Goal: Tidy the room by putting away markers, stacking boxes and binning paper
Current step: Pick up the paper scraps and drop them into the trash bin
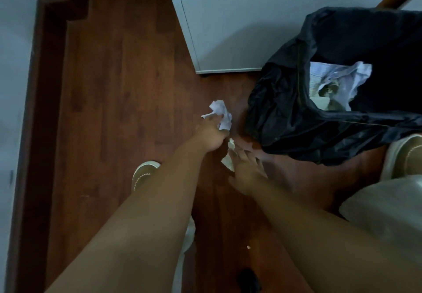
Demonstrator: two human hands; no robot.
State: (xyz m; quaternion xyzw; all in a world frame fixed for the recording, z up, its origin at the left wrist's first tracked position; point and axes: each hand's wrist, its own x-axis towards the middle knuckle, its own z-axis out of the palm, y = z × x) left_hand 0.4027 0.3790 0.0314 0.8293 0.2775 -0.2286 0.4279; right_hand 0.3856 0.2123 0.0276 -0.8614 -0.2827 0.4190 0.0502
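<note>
My left hand reaches down to the wooden floor and grips a crumpled white paper ball. My right hand is spread low over the floor just right of it, fingers straight, touching a smaller scrap of crumpled paper that is partly hidden under the fingers. A bin lined with a black bag stands to the right, and crumpled white paper lies inside it.
A white cabinet stands behind the bin. A dark wooden skirting runs along the left wall. My shoes are on the floor either side. A tiny white scrap lies near my right forearm.
</note>
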